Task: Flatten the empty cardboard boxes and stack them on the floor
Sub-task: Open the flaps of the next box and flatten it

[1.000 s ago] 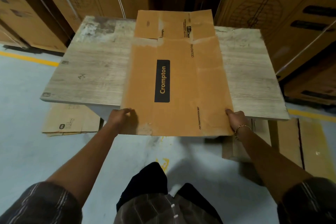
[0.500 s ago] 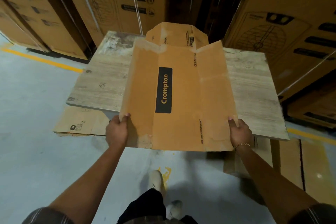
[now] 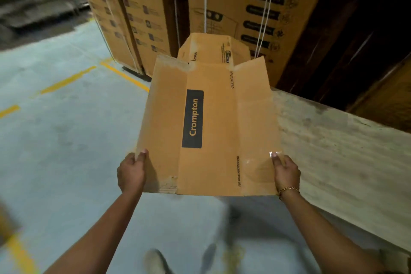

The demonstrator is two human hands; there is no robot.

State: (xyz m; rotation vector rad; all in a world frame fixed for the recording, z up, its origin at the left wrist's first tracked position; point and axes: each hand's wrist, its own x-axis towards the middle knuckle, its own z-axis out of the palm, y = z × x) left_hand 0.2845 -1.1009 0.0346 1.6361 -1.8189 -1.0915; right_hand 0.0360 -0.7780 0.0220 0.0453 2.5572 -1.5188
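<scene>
A flattened brown cardboard box (image 3: 213,122) with a black "Crompton" label hangs in the air in front of me, its side panels bent slightly upward and its far flaps folded up. My left hand (image 3: 132,172) grips the box's near left edge, thumb on top. My right hand (image 3: 285,172), with a gold bracelet at the wrist, grips the near right edge the same way. The box is off the wooden table (image 3: 338,155), which lies to its right, and it is held over the grey floor (image 3: 66,140).
Tall stacks of strapped cartons (image 3: 138,13) stand behind the box, and more cartons (image 3: 262,6) rise at the back right. Yellow lines (image 3: 124,75) mark the floor. My shoes (image 3: 155,262) show at the bottom.
The box has been lifted off the table and carried to the left with both hands still on it. My view has turned left, so the table now sits at the right.
</scene>
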